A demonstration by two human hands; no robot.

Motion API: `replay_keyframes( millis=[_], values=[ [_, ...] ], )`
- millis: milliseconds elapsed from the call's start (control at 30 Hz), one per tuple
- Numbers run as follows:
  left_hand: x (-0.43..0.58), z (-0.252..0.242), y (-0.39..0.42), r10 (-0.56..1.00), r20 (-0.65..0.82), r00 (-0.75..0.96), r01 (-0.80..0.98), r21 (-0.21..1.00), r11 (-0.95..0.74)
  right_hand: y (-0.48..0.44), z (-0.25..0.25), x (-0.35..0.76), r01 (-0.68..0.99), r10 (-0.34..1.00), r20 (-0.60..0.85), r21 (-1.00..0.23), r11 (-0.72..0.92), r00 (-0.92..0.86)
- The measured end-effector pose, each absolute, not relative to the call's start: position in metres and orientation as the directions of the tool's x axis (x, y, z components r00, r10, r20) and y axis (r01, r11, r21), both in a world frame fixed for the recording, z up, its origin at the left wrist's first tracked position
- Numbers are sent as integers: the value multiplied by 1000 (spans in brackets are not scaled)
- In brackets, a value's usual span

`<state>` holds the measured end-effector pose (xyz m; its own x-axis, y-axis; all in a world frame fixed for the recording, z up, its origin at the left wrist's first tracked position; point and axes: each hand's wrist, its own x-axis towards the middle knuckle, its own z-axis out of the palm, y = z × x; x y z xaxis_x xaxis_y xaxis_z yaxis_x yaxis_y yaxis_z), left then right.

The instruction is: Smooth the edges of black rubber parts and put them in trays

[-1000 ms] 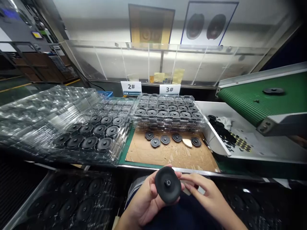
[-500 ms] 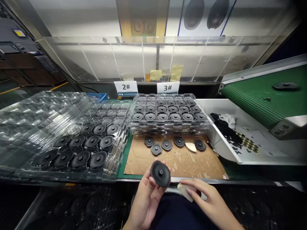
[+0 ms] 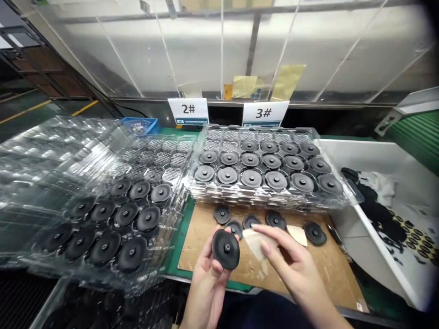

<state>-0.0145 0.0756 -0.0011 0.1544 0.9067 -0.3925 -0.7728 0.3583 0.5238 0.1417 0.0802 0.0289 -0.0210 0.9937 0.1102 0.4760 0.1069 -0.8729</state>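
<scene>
My left hand (image 3: 210, 274) grips a round black disc (image 3: 225, 249) by its edge, the small raised hub facing up. Between the thumb and fingers of my right hand (image 3: 288, 256) is a cream-coloured pad (image 3: 255, 242), held just right of the disc and apart from it. Behind my hands, several similar black discs (image 3: 314, 233) lie on a brown cardboard sheet (image 3: 206, 246). A second cream pad (image 3: 297, 235) rests among them, partly hidden by my right hand.
Clear trays with black discs stand at the left (image 3: 163, 246) and behind the cardboard (image 3: 219, 189). A white bin (image 3: 366, 219) with black pieces is at the right, beside a green conveyor (image 3: 421, 137). A blue box (image 3: 152, 126) sits at the back left.
My right hand has raised its cream pad up and left, closer to the black disc. My left hand still holds the disc. The view has shifted closer to the trays.
</scene>
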Motion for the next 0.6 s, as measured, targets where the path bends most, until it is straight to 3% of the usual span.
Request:
replay_keyframes(
  millis=[100,167,267,400,500,600],
  values=[
    [-1,6,89,891,-408,199,-741,532,409,97,48,130,443,929,346,-818,366,-129],
    [5,11,96,873,-447,195,-719,540,437,104,54,129,414,879,404,-776,476,-253],
    [12,15,101,850,-508,142,-699,556,449,116,55,133,426,878,325,-780,459,-350],
    [20,16,102,810,-554,190,-707,496,505,123,52,137,465,889,395,-757,459,-234],
    [21,18,102,808,-534,249,-695,482,533,112,50,148,416,858,392,-756,506,-331],
    [22,18,101,828,-488,277,-684,505,527,94,47,169,504,902,304,-752,424,-306]
  ],
)
